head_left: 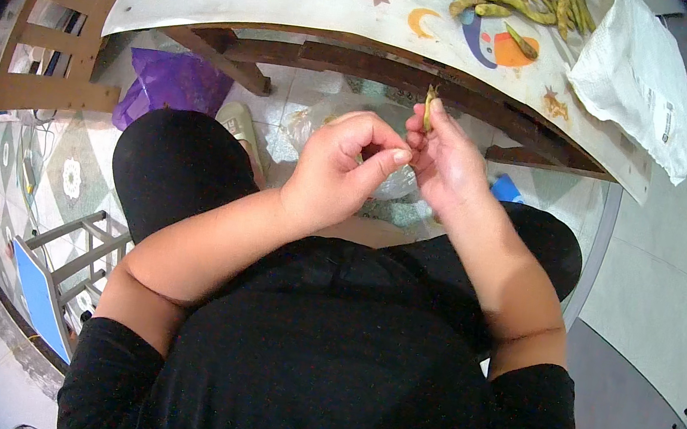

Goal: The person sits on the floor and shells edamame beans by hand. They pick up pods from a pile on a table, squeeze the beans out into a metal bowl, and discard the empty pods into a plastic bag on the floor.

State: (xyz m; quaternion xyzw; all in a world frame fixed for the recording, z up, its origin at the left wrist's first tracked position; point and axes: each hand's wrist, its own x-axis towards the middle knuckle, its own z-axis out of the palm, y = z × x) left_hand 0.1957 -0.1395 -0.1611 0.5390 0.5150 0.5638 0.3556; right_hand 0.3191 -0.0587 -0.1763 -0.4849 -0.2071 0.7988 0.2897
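My right hand (452, 158) is closed on a yellow-green bean pod (428, 111), which stands upright between the thumb and fingers with its stem end up. Just beside it, my left hand (342, 160) has its thumb and forefinger pinched together, close to the right hand's fingers. Anything in that pinch is too small or hidden to make out. Both hands are in front of the table's near edge, above a clear plastic bag (397, 189). A pile of similar bean pods (519, 2) lies on the table, and a single pod (520, 42) lies apart from it.
A patterned white cloth (302, 1) covers the wooden table. At its right edge hangs a white bag (638, 88). A purple bag (173, 88) sits below the table, with a blue object (505, 188) on the floor at right. A stool with a blue top (42, 296) is at lower left.
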